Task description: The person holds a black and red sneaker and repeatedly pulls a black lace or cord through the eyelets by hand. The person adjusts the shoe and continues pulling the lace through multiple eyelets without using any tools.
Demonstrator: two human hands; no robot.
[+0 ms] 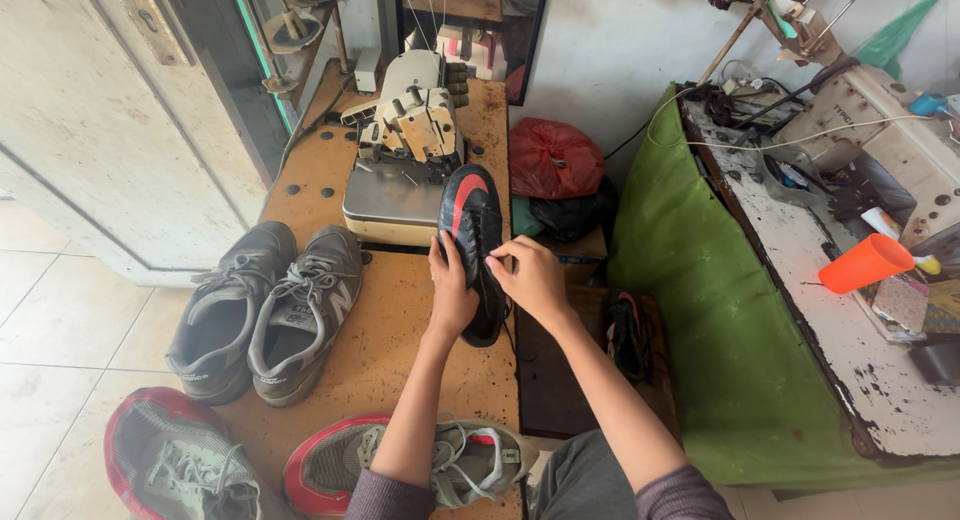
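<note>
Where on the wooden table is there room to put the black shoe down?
Bare wood shows on the wooden table between the grey sneakers and the left hand, which with the right hand holds the black shoe. Another patch lies left of the sewing machine. The near edge is crowded by the red-trimmed sneakers.

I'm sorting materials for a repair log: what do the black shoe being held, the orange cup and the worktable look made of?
The black shoe looks like smooth synthetic or coated leather: it has a slight sheen and a red stripe. Both the left hand and the right hand grip it. The orange cup seems plastic, uniform and matte. The worktable appears to be worn wood or plywood, brown with dark specks.
</note>
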